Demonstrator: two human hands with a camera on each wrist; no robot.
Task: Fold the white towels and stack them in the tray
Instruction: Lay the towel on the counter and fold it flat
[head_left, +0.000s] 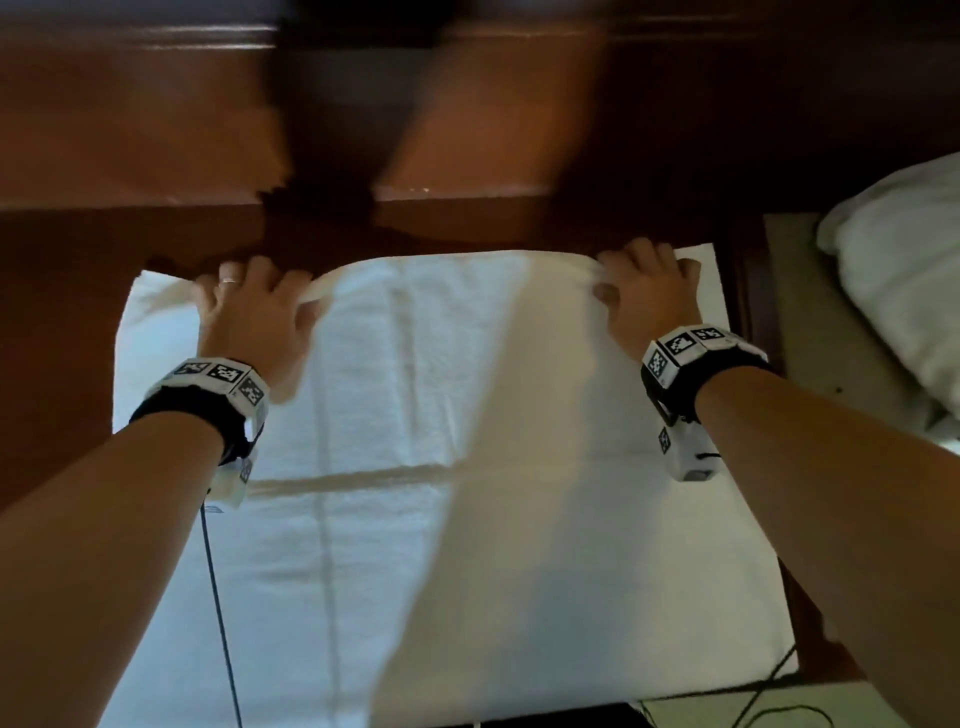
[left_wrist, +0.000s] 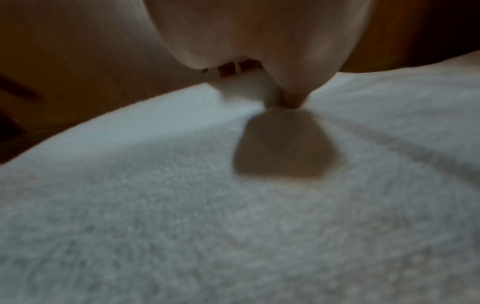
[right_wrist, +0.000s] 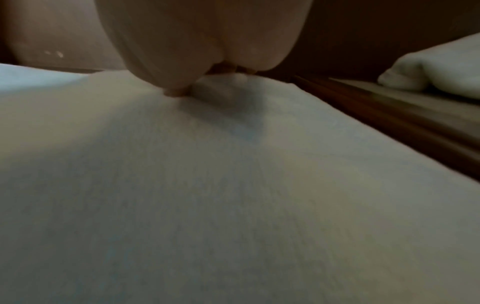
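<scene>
A large white towel lies spread flat on a dark wooden table. It fills the lower part of both wrist views. My left hand grips the raised far edge of its upper layer near the far left corner, fingers curled over the hem. At the far right corner my right hand grips the same edge. A lower layer shows just beyond both hands. In the wrist views each palm hangs close over the cloth, thumb tip on it. No tray is clearly seen.
To the right, past the table's edge, a pale flat surface carries a bundle of white cloth, also in the right wrist view. Blurred brown wooden furniture stands beyond the table. A thin dark cable hangs from my left wrist.
</scene>
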